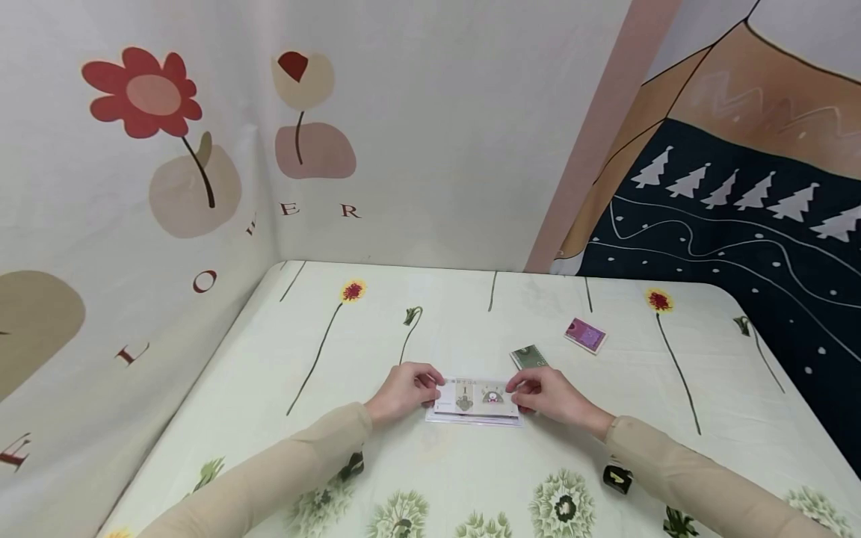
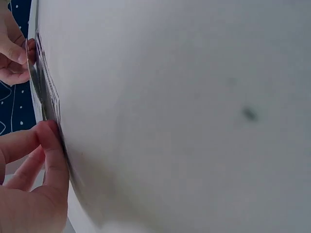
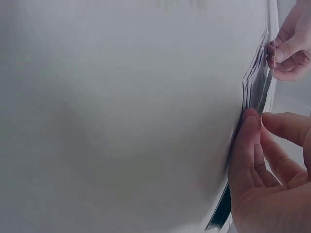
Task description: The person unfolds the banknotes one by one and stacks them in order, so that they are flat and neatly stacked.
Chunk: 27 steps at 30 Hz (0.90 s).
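In the head view a pale banknote (image 1: 476, 399) printed with a 1 is stretched level between the two hands. My left hand (image 1: 406, 390) pinches its left end between thumb and fingers, and my right hand (image 1: 555, 396) pinches the right end the same way. More pale notes (image 1: 471, 422) lie flat just under it, their near edge showing. From the side, the left wrist view shows the loose note edges (image 2: 46, 77) slightly fanned between the hands. The right wrist view has the same layered edges (image 3: 255, 80) beyond the right thumb.
A green bundle of notes (image 1: 528, 356) lies just behind the right hand. Farther back to the right is a purple bundle (image 1: 585, 335). A flower-print cloth (image 1: 377, 336) covers the table, with hanging printed fabric (image 1: 430, 149) behind it.
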Available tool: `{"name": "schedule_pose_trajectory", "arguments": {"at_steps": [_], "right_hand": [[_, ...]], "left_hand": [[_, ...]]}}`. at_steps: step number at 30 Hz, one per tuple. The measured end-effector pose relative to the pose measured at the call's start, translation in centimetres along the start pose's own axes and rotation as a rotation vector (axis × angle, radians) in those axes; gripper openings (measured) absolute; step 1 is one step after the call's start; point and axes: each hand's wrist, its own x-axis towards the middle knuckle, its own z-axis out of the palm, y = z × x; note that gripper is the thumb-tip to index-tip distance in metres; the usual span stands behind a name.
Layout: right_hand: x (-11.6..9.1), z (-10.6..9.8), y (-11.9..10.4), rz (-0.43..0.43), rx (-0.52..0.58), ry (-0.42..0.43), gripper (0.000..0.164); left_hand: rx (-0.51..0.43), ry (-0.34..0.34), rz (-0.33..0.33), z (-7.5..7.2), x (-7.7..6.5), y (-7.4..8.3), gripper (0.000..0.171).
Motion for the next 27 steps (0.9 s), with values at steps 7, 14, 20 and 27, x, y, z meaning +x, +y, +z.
{"name": "schedule_pose_trajectory", "arguments": {"at_steps": [7,14,20,27], "right_hand": [[0.2,0.0,-0.4,-0.019,-0.096,-0.002,0.008],[0.6,0.2,-0.2,-0.034,-0.148,0.005,0.010],[0.7,0.3,-0.2,-0.034,-0.161,0.010,0.011],[0.2,-0.3,-0.8,-0.027,-0.122,-0.051,0.015]], "left_hand": [[0.054,-0.062,0.016,-0.3,0.3,0.6,0.013],[0.099,-0.138,-0.004,-0.4,0.4,1.3,0.011],[0.112,-0.178,-0.037,-0.7,0.5,1.8,0.008],[0.117,-0.213,-0.057,-1.0,0.5,2.2,0.008]]}}
